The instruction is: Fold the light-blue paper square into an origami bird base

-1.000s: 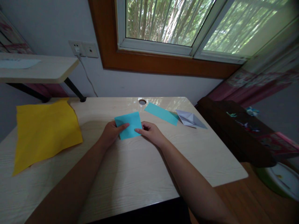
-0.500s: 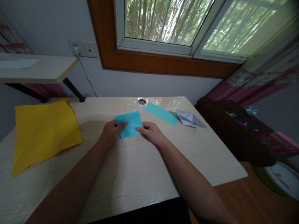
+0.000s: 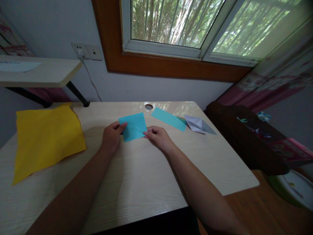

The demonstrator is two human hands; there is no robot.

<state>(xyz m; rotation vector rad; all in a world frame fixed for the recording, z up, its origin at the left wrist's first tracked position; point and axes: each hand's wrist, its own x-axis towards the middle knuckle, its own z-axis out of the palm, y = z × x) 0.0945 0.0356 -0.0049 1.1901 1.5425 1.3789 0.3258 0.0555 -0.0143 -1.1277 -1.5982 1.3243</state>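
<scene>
A roughly square piece of light blue paper [image 3: 133,127] is held up above the table, tilted toward me. My left hand [image 3: 112,133] pinches its left edge, thumb on the front and the other fingers behind. At the lower right corner my right hand [image 3: 157,137] grips it between thumb and fingers. Just beyond my right hand lies a long strip of light blue paper [image 3: 168,119]. A folded white paper shape [image 3: 198,124] rests at the strip's right end.
A large yellow sheet [image 3: 46,140] with uneven edges lies on the left of the pale table [image 3: 146,182]. Behind it stands a raised shelf [image 3: 49,73] on black legs. A round cable hole [image 3: 148,106] sits near the back edge. Dark brown furniture [image 3: 234,143] stands at the right.
The blue square has moved slightly up and left. My left thumb has slid outward to its left edge, and my right thumb has shifted toward the lower right corner.
</scene>
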